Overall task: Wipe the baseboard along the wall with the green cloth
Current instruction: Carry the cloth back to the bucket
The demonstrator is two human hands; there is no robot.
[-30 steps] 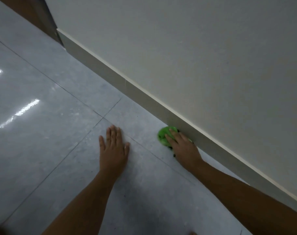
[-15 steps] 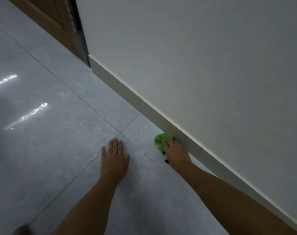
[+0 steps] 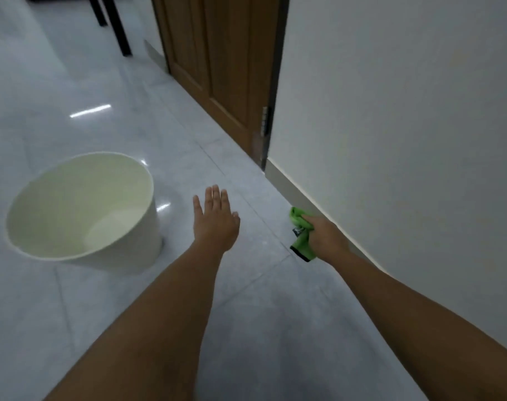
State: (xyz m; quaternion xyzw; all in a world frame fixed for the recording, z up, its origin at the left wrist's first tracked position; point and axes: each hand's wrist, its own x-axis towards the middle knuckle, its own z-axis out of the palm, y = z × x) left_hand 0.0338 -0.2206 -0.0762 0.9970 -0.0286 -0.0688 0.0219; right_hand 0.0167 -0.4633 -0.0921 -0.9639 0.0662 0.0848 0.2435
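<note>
My right hand (image 3: 324, 238) is closed around the green cloth (image 3: 300, 231), bunched up, with a black-edged end hanging down to the floor tile. The cloth is held right beside the pale baseboard (image 3: 287, 185), which runs along the foot of the white wall from the door frame toward me. My left hand (image 3: 216, 219) is out in front over the floor tiles with fingers spread, palm down and holding nothing.
A white plastic bucket (image 3: 81, 209) stands on the floor to the left of my left hand. A brown wooden door (image 3: 217, 62) with a dark frame ends the baseboard ahead. Black furniture legs (image 3: 116, 24) stand at the far top left.
The view has swung up and left, bringing the door and bucket into sight. My right hand now grips the cloth bunched instead of pressing it flat. My left hand has lifted off the floor.
</note>
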